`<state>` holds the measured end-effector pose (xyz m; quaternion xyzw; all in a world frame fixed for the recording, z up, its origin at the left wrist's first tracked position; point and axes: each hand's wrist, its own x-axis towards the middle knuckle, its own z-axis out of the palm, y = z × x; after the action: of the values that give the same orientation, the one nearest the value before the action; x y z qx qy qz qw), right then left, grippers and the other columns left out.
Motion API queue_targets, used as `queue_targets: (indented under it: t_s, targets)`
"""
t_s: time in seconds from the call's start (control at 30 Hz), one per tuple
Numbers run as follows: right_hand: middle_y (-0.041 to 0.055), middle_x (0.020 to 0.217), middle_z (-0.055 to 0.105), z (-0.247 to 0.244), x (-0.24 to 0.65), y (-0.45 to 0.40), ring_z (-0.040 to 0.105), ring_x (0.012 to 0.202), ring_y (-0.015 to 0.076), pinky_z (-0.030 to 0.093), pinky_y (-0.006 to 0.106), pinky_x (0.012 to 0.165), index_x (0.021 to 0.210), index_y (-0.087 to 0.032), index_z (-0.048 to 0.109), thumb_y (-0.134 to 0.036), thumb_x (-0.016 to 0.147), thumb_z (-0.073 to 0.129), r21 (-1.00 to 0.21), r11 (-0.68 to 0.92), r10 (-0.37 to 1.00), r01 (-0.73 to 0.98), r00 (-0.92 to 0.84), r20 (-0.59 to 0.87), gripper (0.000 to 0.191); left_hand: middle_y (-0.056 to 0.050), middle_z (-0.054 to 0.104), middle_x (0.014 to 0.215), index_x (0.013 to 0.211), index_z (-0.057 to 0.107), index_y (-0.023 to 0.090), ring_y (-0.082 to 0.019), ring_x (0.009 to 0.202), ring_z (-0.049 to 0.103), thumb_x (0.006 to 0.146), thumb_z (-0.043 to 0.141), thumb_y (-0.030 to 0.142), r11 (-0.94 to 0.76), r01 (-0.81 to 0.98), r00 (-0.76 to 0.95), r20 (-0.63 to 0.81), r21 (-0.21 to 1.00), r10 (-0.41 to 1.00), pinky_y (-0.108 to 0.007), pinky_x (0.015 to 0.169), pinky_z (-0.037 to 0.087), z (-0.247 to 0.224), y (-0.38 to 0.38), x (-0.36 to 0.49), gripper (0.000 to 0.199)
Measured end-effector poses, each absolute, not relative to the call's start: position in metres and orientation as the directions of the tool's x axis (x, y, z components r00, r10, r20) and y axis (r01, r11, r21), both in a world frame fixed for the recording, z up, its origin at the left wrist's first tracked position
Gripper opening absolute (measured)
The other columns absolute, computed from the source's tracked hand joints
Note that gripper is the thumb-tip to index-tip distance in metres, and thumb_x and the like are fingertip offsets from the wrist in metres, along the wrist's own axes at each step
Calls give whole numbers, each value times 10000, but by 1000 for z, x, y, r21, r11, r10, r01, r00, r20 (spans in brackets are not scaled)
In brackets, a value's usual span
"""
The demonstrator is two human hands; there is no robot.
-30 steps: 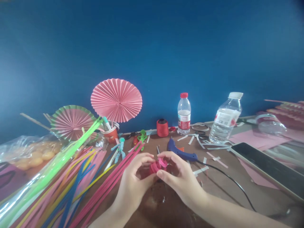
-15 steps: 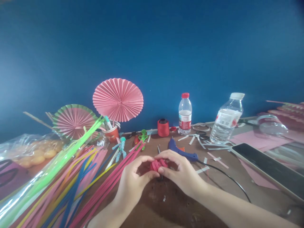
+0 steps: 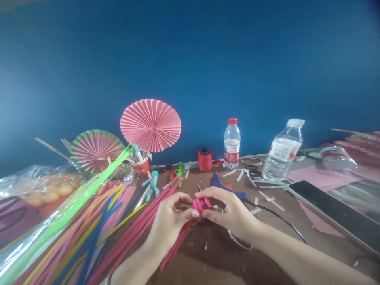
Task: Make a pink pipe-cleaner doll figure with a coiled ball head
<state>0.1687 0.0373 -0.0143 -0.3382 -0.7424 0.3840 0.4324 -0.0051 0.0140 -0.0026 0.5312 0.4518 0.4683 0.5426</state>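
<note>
Between the fingertips of both hands is a small coiled bundle of hot-pink pipe cleaner (image 3: pixel 201 205). My left hand (image 3: pixel 173 217) pinches its left side, thumb in front. My right hand (image 3: pixel 225 208) grips the right side with its fingers curled over the top. Loose hot-pink strands (image 3: pixel 177 243) show beneath the left hand; whether they join the coil I cannot tell. A thin metal tip pokes up behind the fingers, its lower part hidden. Just beyond the right hand lies a blue glue gun (image 3: pixel 227 188) with a black cord.
Many coloured pipe cleaners (image 3: pixel 97 229) spread at left beside a clear plastic bag (image 3: pixel 50 190). Behind stand pink paper fans (image 3: pixel 151 124), a red thread spool (image 3: pixel 204 160) and two water bottles (image 3: pixel 232 148). A phone (image 3: pixel 332 213), pink paper and white strips lie at right.
The pink coil has been raised slightly and turned, showing more loops. Pink strands now show under the left hand, and a pale loop shows below the right wrist. The view has shifted a little.
</note>
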Motion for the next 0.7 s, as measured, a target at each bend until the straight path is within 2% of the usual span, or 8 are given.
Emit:
queue_targets:
  t_s: [0.17, 0.33, 0.43, 0.57, 0.7]
  targets:
    - [17, 963, 659, -16, 166, 39, 604, 879, 186, 473, 329, 800, 1003, -231, 623, -215, 743, 616, -931, 350, 891, 106, -344, 296, 261, -21, 679, 824, 840, 595, 181, -192, 797, 642, 594, 715, 101, -133, 89, 92, 124, 987, 988, -284, 719, 505, -3, 11, -3, 286]
    - [18, 897, 671, -18, 165, 40, 614, 824, 181, 484, 318, 770, 985, -211, 640, -235, 716, 660, -950, 303, 899, 76, -353, 259, 270, -14, 685, 760, 812, 620, 191, -192, 729, 648, 667, 659, 159, -169, 232, 49, 162, 958, 986, -282, 675, 507, -4, 9, -3, 153]
    - [20, 925, 673, -20, 165, 39, 611, 840, 185, 477, 326, 779, 989, -221, 645, -241, 709, 672, -944, 316, 903, 92, -336, 269, 282, -15, 686, 742, 827, 643, 194, -184, 703, 632, 687, 649, 185, -170, 289, 54, 162, 942, 985, -270, 650, 493, -4, 9, -5, 140]
    - [24, 968, 671, -21, 166, 39, 597, 893, 201, 469, 347, 808, 998, -242, 646, -260, 703, 684, -923, 358, 902, 140, -306, 303, 298, -24, 688, 743, 832, 654, 189, -179, 687, 617, 699, 644, 204, -133, 248, 86, 115, 960, 990, -264, 616, 478, -4, 11, -6, 133]
    - [25, 970, 678, -21, 167, 38, 599, 893, 200, 470, 343, 813, 1007, -248, 650, -281, 717, 677, -899, 399, 891, 183, -308, 333, 293, -7, 660, 642, 811, 658, 176, -148, 578, 594, 692, 647, 204, -58, 144, 112, 42, 988, 993, -241, 539, 458, -5, 13, -7, 123]
